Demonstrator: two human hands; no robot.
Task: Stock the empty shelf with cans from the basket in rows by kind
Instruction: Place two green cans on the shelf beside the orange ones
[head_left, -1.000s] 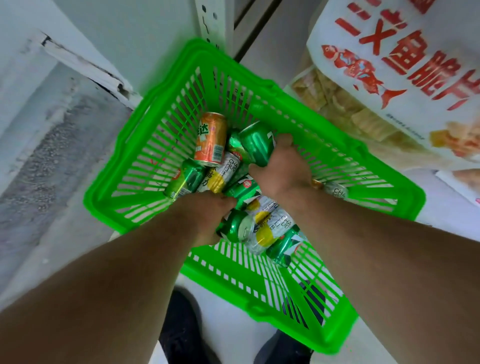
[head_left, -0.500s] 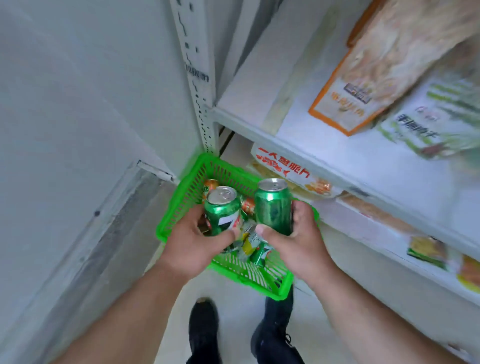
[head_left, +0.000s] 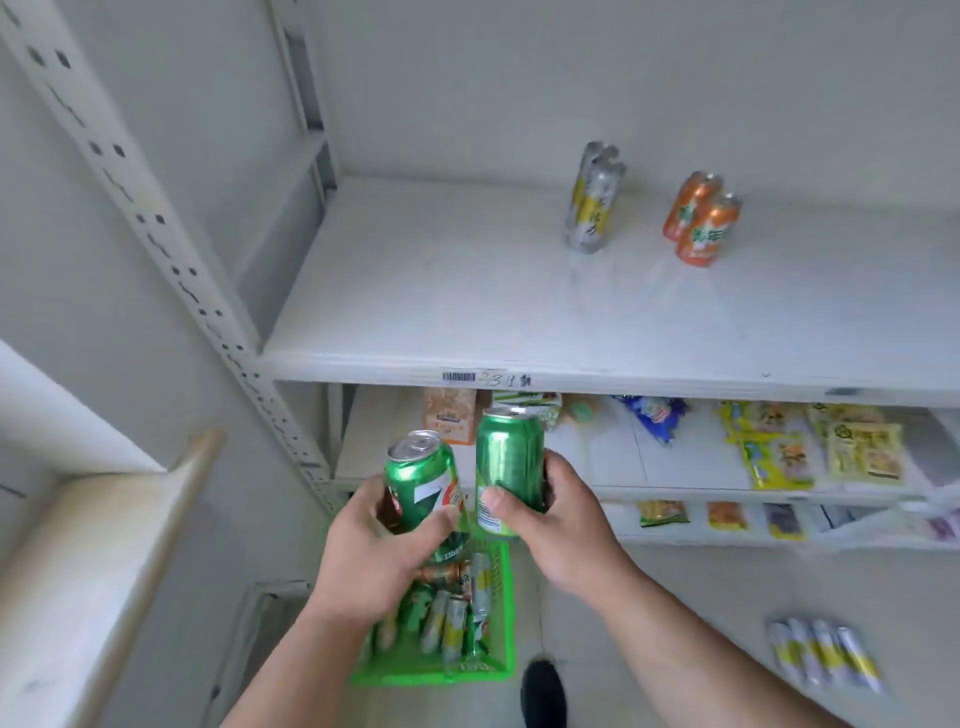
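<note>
My left hand (head_left: 371, 556) grips a green 7-Up can (head_left: 423, 480), held upright and slightly tilted. My right hand (head_left: 561, 525) grips a second green can (head_left: 506, 462), also upright. Both cans hang in front of and below the white shelf (head_left: 415, 291). Far below on the floor lies the green basket (head_left: 431, 673) with several more cans in it. On the shelf stand two silver-and-yellow cans (head_left: 592, 200), one behind the other, and to their right two orange cans (head_left: 704, 221) in the same arrangement.
A perforated white upright (head_left: 171, 249) rises at the shelf's left. Lower shelves hold snack packets (head_left: 810, 452). Several silver-yellow cans (head_left: 826, 654) lie on the floor at the right. A pale ledge (head_left: 93, 535) juts in at the left. My shoe (head_left: 543, 693) shows beside the basket.
Both hands picked green cans out of the basket and lifted them. My view rose from the basket to the shelf with the cans on it.
</note>
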